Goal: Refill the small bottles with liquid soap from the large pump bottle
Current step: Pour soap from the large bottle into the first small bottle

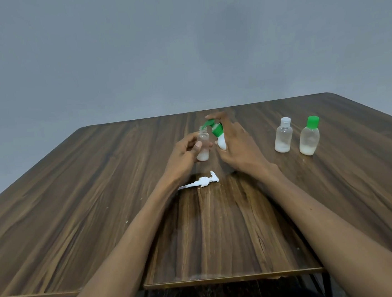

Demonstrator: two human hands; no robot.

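My left hand (183, 154) grips a small clear bottle (203, 147) with an open neck and white soap in its bottom. My right hand (235, 147) holds a white bottle (220, 139) with a green flip cap (217, 129), lid open, tilted toward the small bottle's mouth. A white pump head (201, 182) with its tube lies on the table just in front of my hands. At the right stand two small capped bottles: one with a clear cap (283, 136), one with a green cap (309, 136), each with some white soap at the bottom.
The wooden table (100, 204) spans the view, its near edge at the bottom and its far edge against a grey wall. A dark floor shows below the near edge.
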